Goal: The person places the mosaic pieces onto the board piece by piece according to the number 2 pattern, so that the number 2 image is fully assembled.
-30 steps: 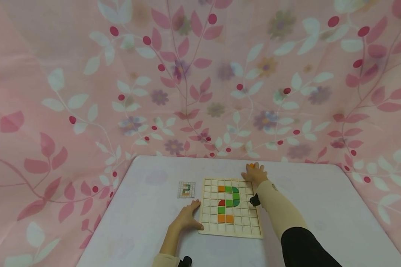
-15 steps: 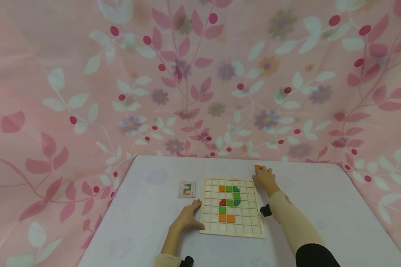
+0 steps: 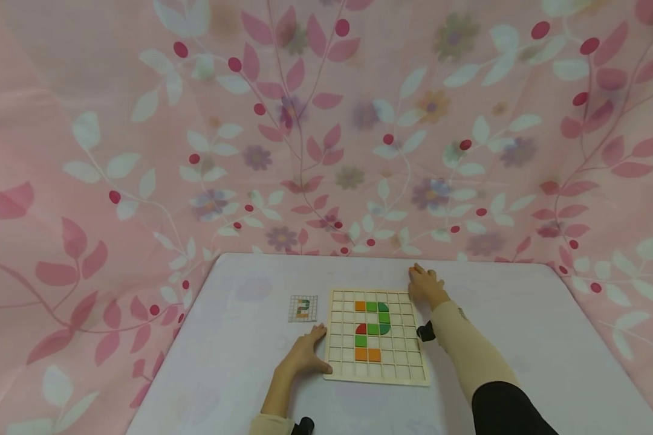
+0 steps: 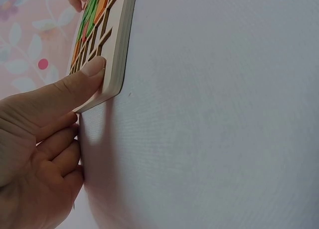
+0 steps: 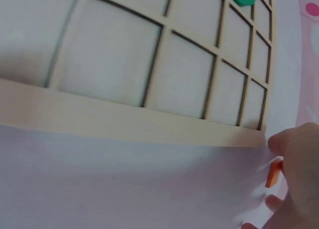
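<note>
A square wooden grid board (image 3: 405, 371) lies on the table with orange, green and red pieces set in its cells in the shape of a 2. My left hand (image 3: 303, 353) rests at the board's left side, thumb on the near corner and fingers spread along the edge. In the left wrist view the left thumb (image 4: 92, 67) presses on the corner rim. Beyond the board's far right corner, my right hand (image 3: 428, 288) pinches a small orange block (image 5: 273, 174), seen in the right wrist view between its fingertips. The head view mostly hides that block behind the fingers.
A small card (image 3: 303, 309) printed with a grid and a coloured 2 lies left of the board. The white table (image 3: 239, 350) ends at a pink floral curtain (image 3: 326, 151) behind it.
My right hand moved right off the board's far corner with the orange block, then slightly back left. The block is now mostly hidden in the head view. My left hand stays put.
</note>
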Demonstrator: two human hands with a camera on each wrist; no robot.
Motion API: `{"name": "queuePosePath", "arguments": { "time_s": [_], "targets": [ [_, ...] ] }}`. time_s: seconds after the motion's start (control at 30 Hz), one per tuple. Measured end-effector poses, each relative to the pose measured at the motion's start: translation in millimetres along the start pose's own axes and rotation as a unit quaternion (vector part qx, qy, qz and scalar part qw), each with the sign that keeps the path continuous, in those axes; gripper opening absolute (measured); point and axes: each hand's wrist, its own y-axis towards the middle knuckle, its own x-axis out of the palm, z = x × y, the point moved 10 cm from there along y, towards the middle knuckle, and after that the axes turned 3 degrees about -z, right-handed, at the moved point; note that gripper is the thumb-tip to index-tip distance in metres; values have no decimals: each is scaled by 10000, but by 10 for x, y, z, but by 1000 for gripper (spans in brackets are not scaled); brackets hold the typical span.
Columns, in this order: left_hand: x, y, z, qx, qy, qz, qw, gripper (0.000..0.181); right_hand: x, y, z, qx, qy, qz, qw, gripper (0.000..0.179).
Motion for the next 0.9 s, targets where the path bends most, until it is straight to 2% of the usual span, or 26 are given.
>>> {"name": "queuePosePath", "arguments": {
  "time_s": [0.1,0.2,0.3,0.37,0.43,0.5,0.63,0.73,0.9],
  "targets": [
    [17,3,-8,22,1,-21,10000,93,8,17,-25,17,-9,-215,9998,51],
    [31,2,-19,48,-18,-23,10000,93,-17,34,-10,-51,79,41,9999,44],
    [13,-8,-6,159,-52,11,9999,93,-66,32,30,-355,151,746,9965,22],
    [-12,-22,5,229,71,55,9997,93,-106,6,69,-661,266,1374,9880,13],
    [-31,-28,4,243,70,86,9996,93,-136,-51,127,-925,421,1918,9762,11],
    [-33,-26,-8,146,68,98,9998,93,-151,-143,205,-1021,728,2243,9664,16],
    [-17,-10,-25,-31,-21,83,10000,93,-125,-387,379,-557,1342,2223,9641,28],
    [-7,-1,-21,-66,15,70,10000,93,-73,-597,452,-202,1594,2128,9638,31],
    [5,7,-9,-27,63,57,10000,92,33,-798,493,-148,1616,2046,9653,33]
  ]
}}
